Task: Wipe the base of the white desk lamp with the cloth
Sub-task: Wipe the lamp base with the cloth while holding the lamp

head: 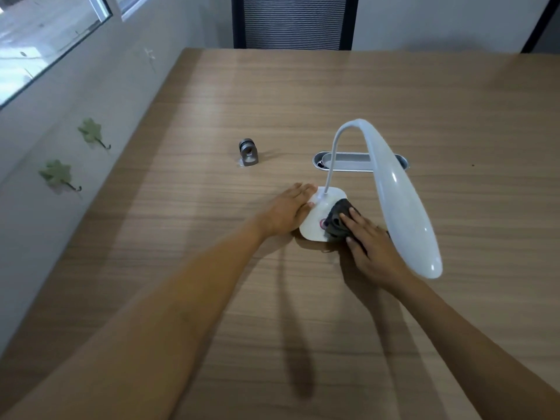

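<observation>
The white desk lamp stands mid-table on a flat, rounded square base (312,226). Its thin neck arches up and its long head (400,204) hangs over the right side toward me. A dark grey cloth (338,221) lies bunched on the right half of the base, partly covering a small round button. My right hand (371,250) presses flat on the cloth, fingers pointing to the upper left. My left hand (288,209) rests on the table against the base's left edge, thumb on the white surface, holding it in place.
A small grey metal fitting (248,153) stands on the wooden table (303,101) to the far left of the lamp. A grey oval cable slot (351,161) sits behind the base. A dark mesh chair (294,22) stands at the far edge; a wall with hooks runs along the left.
</observation>
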The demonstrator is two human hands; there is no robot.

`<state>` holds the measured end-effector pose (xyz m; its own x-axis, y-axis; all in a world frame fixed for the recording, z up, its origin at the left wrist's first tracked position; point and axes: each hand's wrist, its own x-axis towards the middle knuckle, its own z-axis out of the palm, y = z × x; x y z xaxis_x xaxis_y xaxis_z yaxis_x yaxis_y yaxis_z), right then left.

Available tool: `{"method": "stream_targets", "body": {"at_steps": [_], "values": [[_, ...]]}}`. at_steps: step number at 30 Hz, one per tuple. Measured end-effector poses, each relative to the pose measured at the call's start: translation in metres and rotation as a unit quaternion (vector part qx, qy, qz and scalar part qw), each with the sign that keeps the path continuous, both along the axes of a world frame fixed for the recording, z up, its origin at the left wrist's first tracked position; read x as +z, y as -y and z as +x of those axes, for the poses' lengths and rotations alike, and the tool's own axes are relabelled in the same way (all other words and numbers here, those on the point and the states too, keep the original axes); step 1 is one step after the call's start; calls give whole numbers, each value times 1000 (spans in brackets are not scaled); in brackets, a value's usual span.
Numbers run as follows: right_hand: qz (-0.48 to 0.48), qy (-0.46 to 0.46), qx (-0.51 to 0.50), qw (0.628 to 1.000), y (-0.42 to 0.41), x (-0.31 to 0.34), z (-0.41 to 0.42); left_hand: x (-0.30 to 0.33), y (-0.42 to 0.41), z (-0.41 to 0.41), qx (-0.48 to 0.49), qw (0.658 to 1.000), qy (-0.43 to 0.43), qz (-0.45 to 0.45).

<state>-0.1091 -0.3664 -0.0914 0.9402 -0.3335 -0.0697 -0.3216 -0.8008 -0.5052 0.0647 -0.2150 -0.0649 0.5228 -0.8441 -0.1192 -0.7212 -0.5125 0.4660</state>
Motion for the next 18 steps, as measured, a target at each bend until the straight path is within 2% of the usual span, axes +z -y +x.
{"method": "stream_targets", "body": {"at_steps": [1,4,9,12,15,18], "values": [[23,11,-16,1000,-1,6,4,-4,-1,2,-7,1000,-3,-1],[9,82,-21,996,-10,27,33,-13,-3,1,-5,1000,-17,1],[53,96,26,994,-17,30,12,-13,-2,-1,-1,1000,15,11],[32,79,75,994,-9,29,-15,-11,-3,1,-12,999,31,28],[25,72,6,997,-5,31,4,-10,-3,1,-14,998,32,43],[69,70,-51,994,-17,41,43,-12,-2,3,-7,998,24,56]]}}
